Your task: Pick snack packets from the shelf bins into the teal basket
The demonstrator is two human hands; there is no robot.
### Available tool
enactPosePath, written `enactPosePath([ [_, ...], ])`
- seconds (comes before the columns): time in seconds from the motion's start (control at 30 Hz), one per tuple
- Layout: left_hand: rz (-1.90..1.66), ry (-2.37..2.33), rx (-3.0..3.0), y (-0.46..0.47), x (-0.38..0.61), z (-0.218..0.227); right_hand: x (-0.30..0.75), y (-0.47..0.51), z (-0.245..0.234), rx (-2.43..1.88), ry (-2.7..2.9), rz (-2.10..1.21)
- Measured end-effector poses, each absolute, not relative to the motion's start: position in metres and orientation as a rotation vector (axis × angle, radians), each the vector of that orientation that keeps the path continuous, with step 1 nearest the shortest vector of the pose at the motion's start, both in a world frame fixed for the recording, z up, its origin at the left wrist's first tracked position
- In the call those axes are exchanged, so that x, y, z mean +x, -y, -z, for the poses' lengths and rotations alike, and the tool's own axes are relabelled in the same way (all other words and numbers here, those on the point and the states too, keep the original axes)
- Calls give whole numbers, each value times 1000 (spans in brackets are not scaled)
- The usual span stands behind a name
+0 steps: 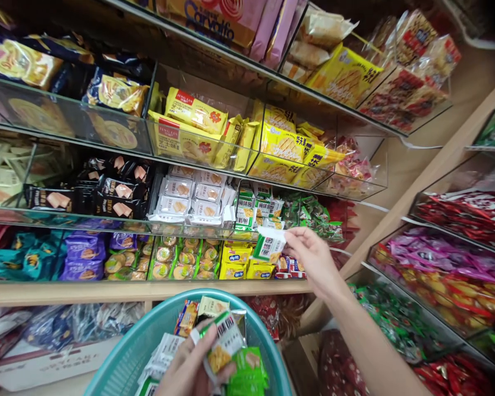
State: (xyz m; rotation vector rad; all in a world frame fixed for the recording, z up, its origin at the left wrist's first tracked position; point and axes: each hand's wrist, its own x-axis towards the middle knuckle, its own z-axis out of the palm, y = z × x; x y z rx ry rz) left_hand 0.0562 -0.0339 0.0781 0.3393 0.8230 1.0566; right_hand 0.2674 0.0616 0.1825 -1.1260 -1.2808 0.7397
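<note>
Hovering over the teal basket (pixel 126 342), where white packets (pixel 165 350) lie, your left hand (pixel 193 364) has its thumb and fingers closed on a green-and-white packet (pixel 227 336), a bright green packet (pixel 249 369) just beside it; farther right, near the shelved yellow packets (pixel 233 263), your right hand (pixel 313 259) pinches a second green-and-white packet (pixel 268 246) by its edge between thumb and fingertips

White packets (pixel 175 205) left of the right fingers (pixel 303 240) are brightly lit; well to the fingers' right, purple bags (pixel 441 258) are stretched and, seemingly, blurred.
</note>
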Motion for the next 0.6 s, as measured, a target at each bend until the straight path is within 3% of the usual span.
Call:
enactPosePath([
  [0.17, -1210, -733, 344, 22, 47, -90, 232, -26, -155, -1061, 1134, -1201],
  [0.47, -1272, -491, 304, 24, 45, -80, 195, 10, -109, -828, 655, -1664],
  [0.6, -1312, -531, 232, 19, 48, -64, 179, 19, -85, -784, 437, -1704],
])
